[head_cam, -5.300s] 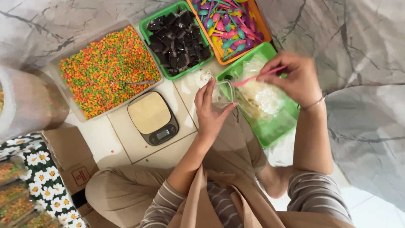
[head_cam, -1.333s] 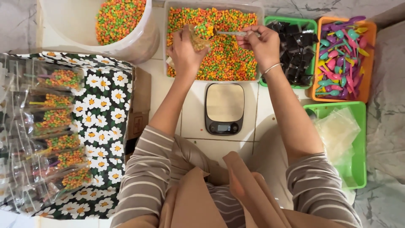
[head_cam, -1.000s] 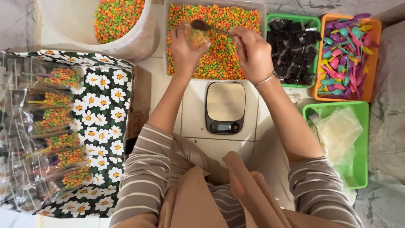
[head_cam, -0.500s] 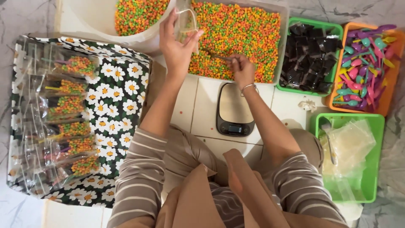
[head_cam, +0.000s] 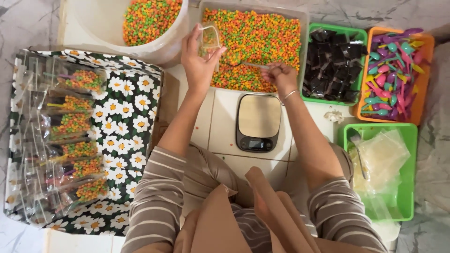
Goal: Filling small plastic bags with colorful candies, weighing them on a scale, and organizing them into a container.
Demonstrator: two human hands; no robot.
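My left hand (head_cam: 198,63) holds a small clear plastic bag (head_cam: 209,40) upright over the near left corner of a clear tub of orange, green and yellow cereal bits (head_cam: 253,47). A few bits lie in the bag. My right hand (head_cam: 280,77) grips a spoon (head_cam: 255,65) whose bowl is dug into the cereal near the tub's front edge. A small kitchen scale (head_cam: 256,122) sits on the floor just below both hands.
A white bucket (head_cam: 136,28) of the same cereal stands at the top left. Filled bags (head_cam: 70,136) lie on a daisy-print cloth (head_cam: 126,117) at left. At right are a green tray of dark packets (head_cam: 333,61), an orange tray of coloured spoons (head_cam: 393,70) and a green tray of empty bags (head_cam: 382,164).
My right hand has lowered the spoon from the bag's mouth back into the cereal tub. The left hand keeps the bag raised. The view has shifted slightly.
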